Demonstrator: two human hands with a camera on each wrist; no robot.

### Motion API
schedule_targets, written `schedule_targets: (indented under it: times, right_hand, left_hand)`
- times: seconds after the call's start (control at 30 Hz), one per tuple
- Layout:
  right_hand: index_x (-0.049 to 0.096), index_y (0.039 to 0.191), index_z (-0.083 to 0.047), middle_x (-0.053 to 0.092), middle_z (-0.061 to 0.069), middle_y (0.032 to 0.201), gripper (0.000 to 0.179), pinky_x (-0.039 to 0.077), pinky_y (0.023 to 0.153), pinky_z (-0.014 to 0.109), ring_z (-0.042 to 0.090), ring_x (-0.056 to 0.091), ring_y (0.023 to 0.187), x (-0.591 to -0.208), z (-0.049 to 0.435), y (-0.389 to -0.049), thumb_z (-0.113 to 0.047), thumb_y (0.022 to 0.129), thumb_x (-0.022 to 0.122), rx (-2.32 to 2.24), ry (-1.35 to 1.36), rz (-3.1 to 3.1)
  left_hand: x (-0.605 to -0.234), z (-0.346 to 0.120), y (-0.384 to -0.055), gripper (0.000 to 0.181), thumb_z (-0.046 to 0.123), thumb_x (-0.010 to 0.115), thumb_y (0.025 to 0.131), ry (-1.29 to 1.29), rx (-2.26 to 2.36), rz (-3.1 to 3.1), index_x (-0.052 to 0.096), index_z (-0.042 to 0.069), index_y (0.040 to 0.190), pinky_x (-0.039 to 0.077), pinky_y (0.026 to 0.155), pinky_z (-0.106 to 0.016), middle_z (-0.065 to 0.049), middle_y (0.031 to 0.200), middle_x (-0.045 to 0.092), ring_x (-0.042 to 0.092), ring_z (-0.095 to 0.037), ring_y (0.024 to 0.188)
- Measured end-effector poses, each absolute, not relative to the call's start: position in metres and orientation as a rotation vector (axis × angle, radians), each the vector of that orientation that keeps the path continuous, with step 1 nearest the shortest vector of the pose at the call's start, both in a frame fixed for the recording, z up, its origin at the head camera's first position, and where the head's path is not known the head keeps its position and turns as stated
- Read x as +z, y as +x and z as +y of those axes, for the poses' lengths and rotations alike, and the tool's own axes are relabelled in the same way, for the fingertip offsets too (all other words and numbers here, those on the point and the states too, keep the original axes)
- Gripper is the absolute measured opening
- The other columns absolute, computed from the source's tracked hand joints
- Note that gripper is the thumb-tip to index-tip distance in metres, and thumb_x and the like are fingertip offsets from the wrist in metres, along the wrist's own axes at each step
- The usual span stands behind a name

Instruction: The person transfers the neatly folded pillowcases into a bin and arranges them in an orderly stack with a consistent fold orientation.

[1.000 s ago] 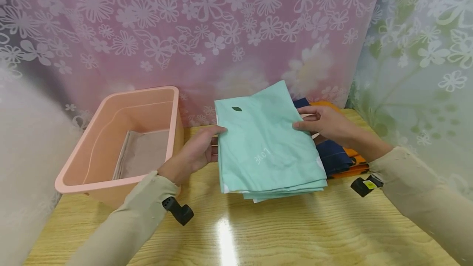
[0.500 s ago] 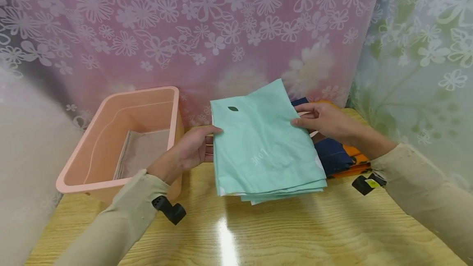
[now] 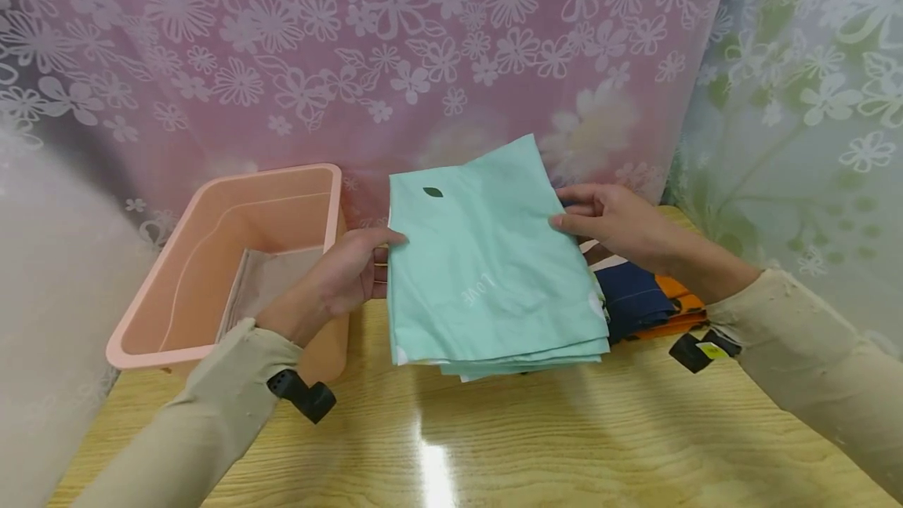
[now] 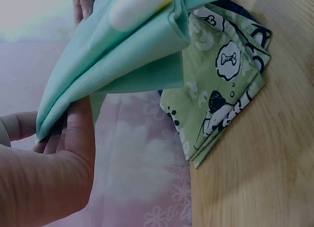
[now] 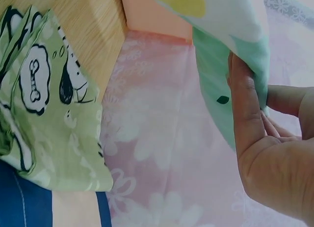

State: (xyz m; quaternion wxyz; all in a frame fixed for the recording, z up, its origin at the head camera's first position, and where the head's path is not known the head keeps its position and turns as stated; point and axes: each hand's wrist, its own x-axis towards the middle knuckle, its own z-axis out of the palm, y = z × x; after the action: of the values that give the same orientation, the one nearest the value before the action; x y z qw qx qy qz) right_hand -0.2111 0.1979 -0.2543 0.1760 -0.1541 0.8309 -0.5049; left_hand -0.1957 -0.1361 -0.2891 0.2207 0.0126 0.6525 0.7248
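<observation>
A folded mint-green cloth (image 3: 487, 265) with a dark leaf print and the word LOVE hangs above the table between both hands. My left hand (image 3: 349, 273) pinches its left edge, thumb on the front and fingers behind. At the right edge, my right hand (image 3: 614, 226) grips it the same way. In the left wrist view the layered folds of the mint cloth (image 4: 117, 50) rise from the left hand (image 4: 49, 173). In the right wrist view the right hand (image 5: 274, 138) holds a part with white and yellow print.
A pink plastic bin (image 3: 331, 249) with a folded grey-beige cloth (image 3: 275, 281) inside stands at the left. A green dog-print folded cloth (image 4: 216, 84) lies on the wooden table (image 3: 536, 437) below the mint one. Navy cloth (image 3: 631, 300) and orange cloth (image 3: 680, 308) lie at the right.
Both hands have carried the mint cloth a little to the left and up. The left hand has shifted left toward the bin; the bin and the piled cloths stay put.
</observation>
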Motion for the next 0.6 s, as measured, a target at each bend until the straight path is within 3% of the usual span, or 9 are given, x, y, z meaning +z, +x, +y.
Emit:
schedule_targets:
  times: [0.3,0.6]
  right_hand:
    - [0.029,0.15,-0.008,0.047,0.016,0.14,0.063,0.054,0.08,0.042,0.026,0.06,0.108,-0.245,0.182,-0.207,-0.022,0.097,0.059,-1.488,-0.463,2.318]
    - [0.037,0.147,-0.013,0.053,0.013,0.135,0.057,0.054,0.079,0.041,0.022,0.06,0.107,-0.246,0.163,-0.209,-0.021,0.096,0.06,-1.681,-0.456,2.294]
  left_hand:
    - [-0.275,-0.153,-0.193,0.027,0.015,0.045,0.097,0.073,1.997,1.872,0.049,0.0,0.119,0.056,0.071,-0.035,-0.006,0.091,0.069,0.069,-0.02,0.077]
    - [-0.259,-0.169,-0.193,0.032,0.015,0.043,0.098,0.089,1.939,1.97,0.044,0.0,0.127,0.055,0.074,-0.032,-0.005,0.099,0.067,0.068,-0.019,0.083]
